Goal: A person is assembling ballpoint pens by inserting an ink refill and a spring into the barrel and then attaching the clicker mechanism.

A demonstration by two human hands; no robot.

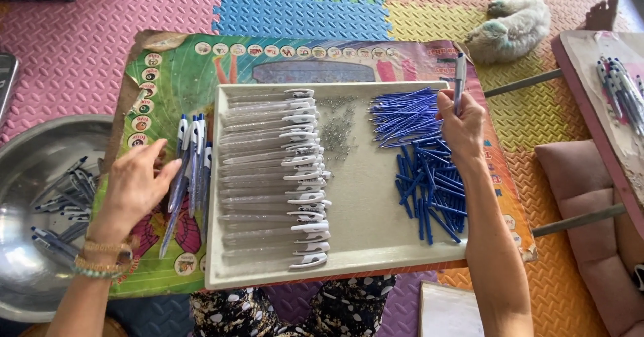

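Note:
A cream tray (362,230) lies on a colourful low board. On its left side is a row of clear pen barrels with white clips (275,176); small metal springs (335,132) lie in the middle and a heap of blue refills (422,169) on the right. My right hand (461,126) is above the refills, shut on one upright pen (459,75). My left hand (137,183) rests with spread fingers on a small bunch of assembled blue-and-white pens (191,169) lying on the board left of the tray.
A steel bowl (20,169) at the left holds several finished pens. Another low table with pens (620,92) stands at the right, beside a pink cushion (583,196). A fluffy soft toy (513,28) lies on the foam mat floor.

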